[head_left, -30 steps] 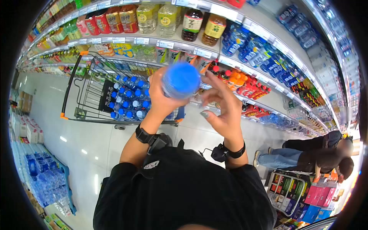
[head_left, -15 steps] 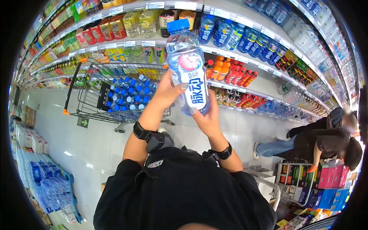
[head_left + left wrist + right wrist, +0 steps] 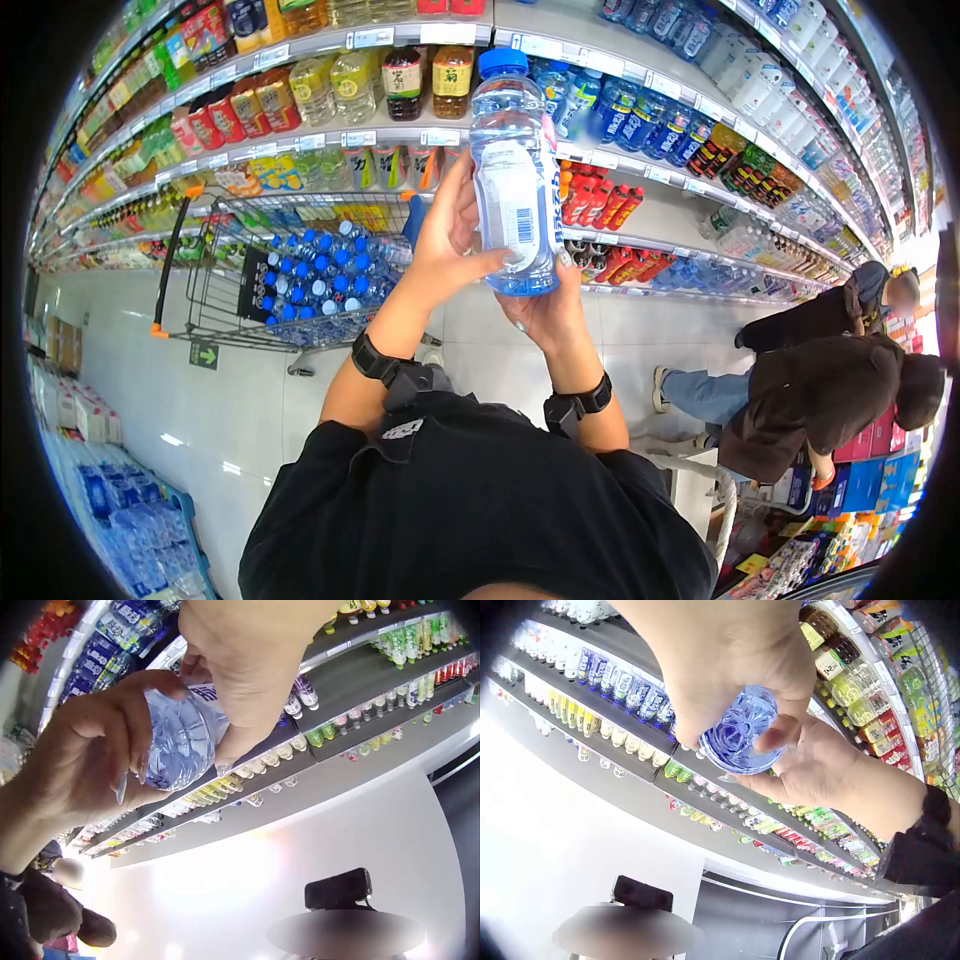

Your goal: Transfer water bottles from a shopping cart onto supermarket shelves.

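Observation:
A large clear plastic drink bottle (image 3: 512,120) with a blue cap is held up in front of the shelves, cap at the top. Its white back label with a barcode faces the head camera, and the front label shows only at its right edge. My left hand (image 3: 447,240) grips the bottle's left side, thumb across the lower label. At the lower right, my right hand (image 3: 548,315) holds it near the base. From below, the right wrist view shows the bottle's ridged bottom (image 3: 742,731) between both hands' fingers.
A wire shopping cart (image 3: 200,328) on the left holds many blue-capped bottles (image 3: 325,275). Shelves of drinks (image 3: 405,85) curve across the front and right. Two people (image 3: 820,390) stand at the right near stacked boxes. Packs of bottled water (image 3: 135,530) stand at lower left.
The bottle went from cap toward the camera in my left hand to upright in both hands. My right hand came onto its lower part. The bottle then turned from front label to barcode side.

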Tool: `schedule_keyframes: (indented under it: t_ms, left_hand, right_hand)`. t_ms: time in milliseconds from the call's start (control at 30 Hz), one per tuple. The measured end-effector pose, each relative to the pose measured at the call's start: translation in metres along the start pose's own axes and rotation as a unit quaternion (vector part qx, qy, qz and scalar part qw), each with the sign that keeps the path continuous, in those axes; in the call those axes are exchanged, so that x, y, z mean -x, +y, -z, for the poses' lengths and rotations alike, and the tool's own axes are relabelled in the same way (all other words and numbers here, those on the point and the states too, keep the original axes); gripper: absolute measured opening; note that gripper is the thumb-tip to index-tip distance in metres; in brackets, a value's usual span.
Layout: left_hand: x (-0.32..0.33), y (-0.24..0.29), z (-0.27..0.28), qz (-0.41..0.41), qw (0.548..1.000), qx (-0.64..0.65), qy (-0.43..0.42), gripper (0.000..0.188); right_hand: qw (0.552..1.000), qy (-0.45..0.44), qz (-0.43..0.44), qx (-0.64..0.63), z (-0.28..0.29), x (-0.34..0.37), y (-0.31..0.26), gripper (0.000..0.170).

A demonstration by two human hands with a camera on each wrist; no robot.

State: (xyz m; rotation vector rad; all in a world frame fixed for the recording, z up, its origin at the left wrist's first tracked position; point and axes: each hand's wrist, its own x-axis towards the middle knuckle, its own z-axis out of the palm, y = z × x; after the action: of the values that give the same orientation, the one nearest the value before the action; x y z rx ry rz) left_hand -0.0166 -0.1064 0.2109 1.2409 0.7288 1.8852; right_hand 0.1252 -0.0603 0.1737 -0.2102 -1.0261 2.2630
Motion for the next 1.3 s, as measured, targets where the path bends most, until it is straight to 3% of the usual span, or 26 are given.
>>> schedule_keyframes:
  t_ms: [67, 233, 567, 700, 767, 833, 1000, 1200, 1300]
  left_hand:
    - [-0.008, -0.005, 0.008, -0.019, 1.000, 0.001, -0.007, 0.110]
    - [-0.041, -0.008, 0.032, -0.054, 0.998, -0.024, -0.033, 0.110]
    - [-0.100, -0.025, 0.074, -0.054, 0.997, -0.002, -0.052, 0.110]
    - [-0.118, -0.046, 0.082, -0.036, 0.996, 0.011, -0.079, 0.104]
    - [-0.127, -0.071, 0.091, -0.021, 0.994, 0.017, -0.103, 0.102]
    - [-0.128, -0.081, 0.088, 0.041, 0.989, 0.049, -0.134, 0.093]
    - [-0.149, -0.109, 0.070, 0.092, 0.977, 0.064, -0.182, 0.091]
    - [-0.190, -0.150, 0.037, 0.099, 0.971, -0.088, -0.201, 0.093]
    - [-0.211, -0.171, 0.011, 0.077, 0.968, -0.127, -0.203, 0.091]
  right_hand:
    - [0.992, 0.123, 0.026, 0.003, -0.039, -0.011, -0.008, 0.073]
    - [1.000, -0.002, -0.005, 0.018, -0.003, -0.045, -0.010, 0.074]
    - [1.000, 0.006, -0.009, 0.007, 0.013, -0.108, -0.009, 0.074]
    - [0.998, 0.011, 0.053, 0.032, 0.026, -0.121, -0.010, 0.057]
    - [0.991, 0.044, 0.069, 0.107, 0.040, -0.124, -0.007, 0.053]
    - [0.962, 0.090, 0.056, 0.250, 0.058, -0.128, -0.002, 0.054]
    - [0.965, 0.072, 0.088, 0.235, 0.091, -0.132, -0.016, 0.052]
    - [0.932, 0.077, 0.124, 0.333, 0.146, -0.144, -0.063, 0.052]
    - [0.923, 0.078, 0.183, 0.328, 0.174, -0.144, -0.088, 0.054]
